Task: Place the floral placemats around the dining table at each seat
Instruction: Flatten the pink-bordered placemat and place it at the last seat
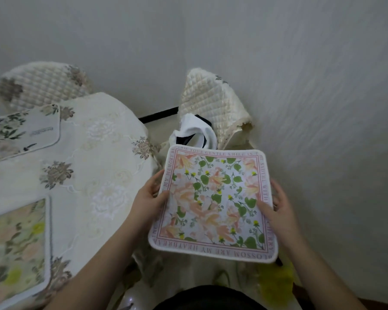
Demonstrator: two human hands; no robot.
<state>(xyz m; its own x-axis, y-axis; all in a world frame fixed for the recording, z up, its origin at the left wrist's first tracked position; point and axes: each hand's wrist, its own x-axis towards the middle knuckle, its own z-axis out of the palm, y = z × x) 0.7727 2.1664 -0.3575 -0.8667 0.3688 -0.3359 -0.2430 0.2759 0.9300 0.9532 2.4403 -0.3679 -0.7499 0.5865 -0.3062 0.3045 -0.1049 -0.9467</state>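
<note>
Both hands hold a square, white-edged fabric placemat printed with peach flowers, green leaves and a pink lettered border [214, 203], which hangs in the air off the worktop's right edge, at about 4 o'clock from the middle of the view. The left hand [149, 195] pinches the mat's left edge at 9 o'clock of the mat, thumb on top and fingers curled under; the right hand [276, 206] grips the right edge at 3 o'clock, thumb lying across the printed face. The mat is tilted slightly, its far edge higher in the view. The round worktop under a cream embroidered tablecloth with brownish flower motifs [94, 153] fills the left side. On it, at 9 o'clock of the view, lies a pale placemat with dark leaf sprigs [20, 133], and at 7 o'clock a second peach-and-green floral placemat [16, 247], both flat and blurred (their details are hard to read). Two chairs with cream quilted covers stand by the wall: one at 10 o'clock behind the worktop [43, 83], one at 1 o'clock [213, 104] just beyond the held mat. A white and dark cloth bundle [195, 130] rests on that nearer chair's seat, partly hidden by the mat's far edge.
</note>
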